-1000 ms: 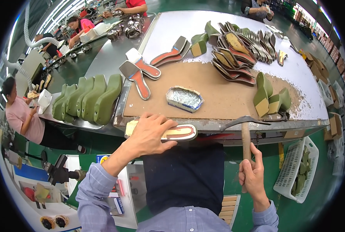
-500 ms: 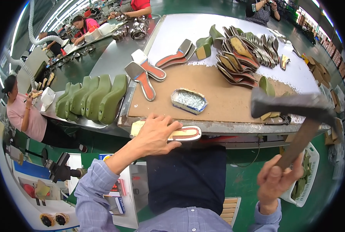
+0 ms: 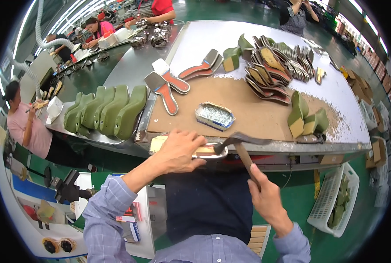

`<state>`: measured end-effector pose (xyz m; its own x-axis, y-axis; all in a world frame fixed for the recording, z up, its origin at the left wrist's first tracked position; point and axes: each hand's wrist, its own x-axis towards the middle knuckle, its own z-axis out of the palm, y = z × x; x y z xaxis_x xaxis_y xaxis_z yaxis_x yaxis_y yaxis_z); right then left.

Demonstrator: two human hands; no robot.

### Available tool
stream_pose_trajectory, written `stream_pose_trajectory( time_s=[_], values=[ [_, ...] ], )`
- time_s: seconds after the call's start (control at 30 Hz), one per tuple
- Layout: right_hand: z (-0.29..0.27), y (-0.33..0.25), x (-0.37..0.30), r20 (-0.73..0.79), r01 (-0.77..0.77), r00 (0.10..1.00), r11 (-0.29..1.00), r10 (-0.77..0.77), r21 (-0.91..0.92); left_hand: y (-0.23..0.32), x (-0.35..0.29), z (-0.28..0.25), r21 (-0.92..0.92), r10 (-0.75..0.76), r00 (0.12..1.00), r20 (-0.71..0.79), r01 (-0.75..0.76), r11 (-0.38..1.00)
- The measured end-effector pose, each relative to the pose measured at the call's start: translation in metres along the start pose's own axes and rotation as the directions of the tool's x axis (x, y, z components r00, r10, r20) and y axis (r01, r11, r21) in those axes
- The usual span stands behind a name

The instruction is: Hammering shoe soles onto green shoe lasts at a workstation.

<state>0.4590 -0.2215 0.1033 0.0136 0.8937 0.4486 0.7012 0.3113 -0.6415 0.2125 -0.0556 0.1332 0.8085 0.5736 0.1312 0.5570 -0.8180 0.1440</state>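
While clasping shoe form (image 3: 203, 150) with left hand (image 3: 178, 151) and gripping hammer (image 3: 244, 158) with right hand (image 3: 266, 195), noted silvery bits (image 3: 215, 115) in box (image 3: 210, 124); right of box, green pieces (image 3: 339, 206) in white basket (image 3: 321, 209).

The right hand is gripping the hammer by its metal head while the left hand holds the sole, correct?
Not quite: the head view shows the right hand gripping the hammer by its handle. The left hand does hold the sole.

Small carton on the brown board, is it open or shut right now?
Open: no lid covers the small carton, and the silvery bits inside show from above.
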Motion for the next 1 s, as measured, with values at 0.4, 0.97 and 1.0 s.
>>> stream_pose_trajectory(
  time_s=[0.4,0.97,1.0],
  values=[
    [-0.006,-0.002,-0.001,-0.047,0.083,0.996,0.996,-0.082,0.021,0.004,-0.003,-0.003,0.009,-0.051,0.998,0.035,0.051,0.999],
    [-0.009,0.076,0.059,-0.244,-0.113,0.969,0.943,0.035,-0.313,0.023,0.013,-0.012,0.141,-0.114,0.989,0.096,0.100,0.985],
    [-0.004,0.076,0.048,0.078,-0.377,0.926,0.887,0.370,0.267,0.032,0.005,-0.026,0.142,-0.034,0.996,-0.087,0.046,0.989]
  ],
)
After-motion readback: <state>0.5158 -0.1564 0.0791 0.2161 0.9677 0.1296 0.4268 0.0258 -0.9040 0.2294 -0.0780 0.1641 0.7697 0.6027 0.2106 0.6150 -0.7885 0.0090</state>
